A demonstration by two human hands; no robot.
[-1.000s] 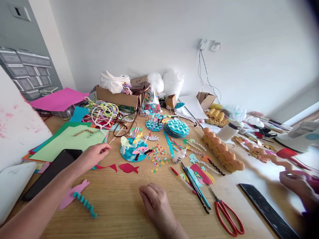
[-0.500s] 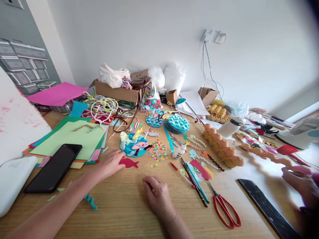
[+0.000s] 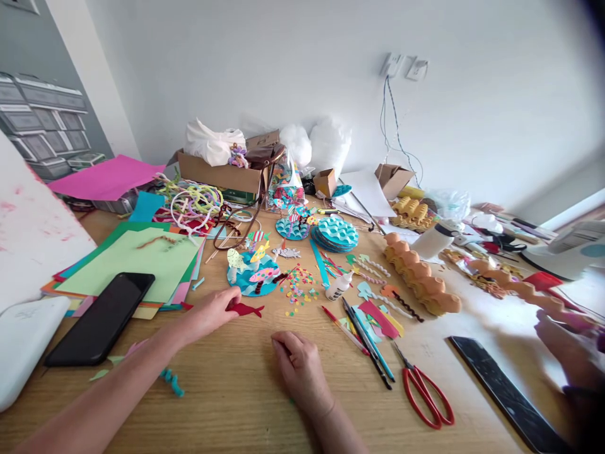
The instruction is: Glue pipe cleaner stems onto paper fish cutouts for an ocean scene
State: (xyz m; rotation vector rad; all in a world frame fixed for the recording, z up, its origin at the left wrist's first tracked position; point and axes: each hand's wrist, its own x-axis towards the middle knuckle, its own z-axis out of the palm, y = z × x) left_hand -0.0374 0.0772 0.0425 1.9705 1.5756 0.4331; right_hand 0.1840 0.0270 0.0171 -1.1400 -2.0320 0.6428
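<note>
A red paper fish [image 3: 247,309] lies on the wooden table, its tail to the right. My left hand [image 3: 218,313] covers its head end, fingertips pinched together on the paper. My right hand [image 3: 301,366] rests on the tabletop in a loose fist, with nothing visible in it. Just behind the fish stands a blue wavy disc [image 3: 236,280] carrying several small paper fish. Colourful confetti dots [image 3: 300,290] are scattered beside it, near a white glue bottle [image 3: 339,287].
Red-handled scissors [image 3: 428,394], paintbrushes [image 3: 366,340] and paper scraps lie right of my hands. A black phone [image 3: 104,318] and coloured sheets [image 3: 127,258] are at left. An orange egg-carton strip [image 3: 420,274] stands at right, with another person's hand [image 3: 564,347] beyond it.
The fingers of my left hand have drawn in and curled over the head of the red fish. My right hand stays put. The other person's hand at right has shifted slightly.
</note>
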